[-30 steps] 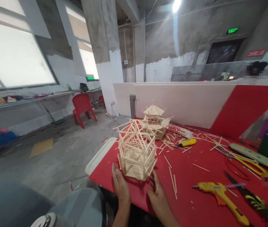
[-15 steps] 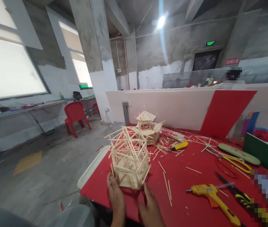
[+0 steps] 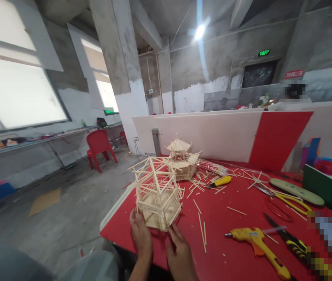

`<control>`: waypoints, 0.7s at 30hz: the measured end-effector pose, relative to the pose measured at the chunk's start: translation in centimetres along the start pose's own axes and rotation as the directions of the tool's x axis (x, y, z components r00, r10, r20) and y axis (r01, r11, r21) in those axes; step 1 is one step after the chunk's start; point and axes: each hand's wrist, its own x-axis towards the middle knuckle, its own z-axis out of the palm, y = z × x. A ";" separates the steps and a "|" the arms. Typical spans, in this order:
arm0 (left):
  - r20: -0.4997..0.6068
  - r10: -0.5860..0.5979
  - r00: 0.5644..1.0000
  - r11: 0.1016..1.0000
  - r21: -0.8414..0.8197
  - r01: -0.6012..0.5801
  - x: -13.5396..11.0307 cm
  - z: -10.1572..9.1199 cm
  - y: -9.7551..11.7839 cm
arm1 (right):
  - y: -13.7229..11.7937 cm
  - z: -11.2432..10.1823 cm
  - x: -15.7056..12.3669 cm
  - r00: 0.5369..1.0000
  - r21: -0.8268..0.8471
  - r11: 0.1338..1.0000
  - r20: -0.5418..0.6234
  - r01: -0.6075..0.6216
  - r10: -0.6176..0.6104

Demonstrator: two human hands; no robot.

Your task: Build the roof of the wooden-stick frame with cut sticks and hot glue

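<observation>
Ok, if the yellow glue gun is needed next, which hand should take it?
Probably the right hand: the glue gun lies to its right on the red table. The left hand is farther away, at the left side of the stick frame, and would likely have to cross over.

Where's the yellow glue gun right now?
In the head view, the glue gun lies at lower right on the red tabletop, to the right of the right hand and just left of the black-and-yellow tool.

This is a craft workshop: a glue gun [image 3: 258, 236], a knife [image 3: 221, 182] and little sticks [image 3: 202, 232] lie on the red desk [image 3: 224, 218], and the walls [image 3: 220, 72] are half painted.
</observation>
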 end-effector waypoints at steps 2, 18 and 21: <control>-0.019 0.016 1.000 0.999 0.039 -0.015 0.0 0.0 0.0 | -0.9 -0.5 0.0 1.000 0.008 1.000 0.001 0.001 -0.001; -0.056 0.120 0.991 0.986 0.126 -0.112 -2.3 -0.8 1.8 | -2.9 -1.2 -0.5 0.998 -0.005 0.999 -0.027 0.054 -0.054; -0.036 0.115 0.993 0.985 0.131 -0.109 -2.5 -1.1 1.8 | -2.9 -1.1 -0.5 0.998 -0.004 0.998 -0.018 0.063 -0.063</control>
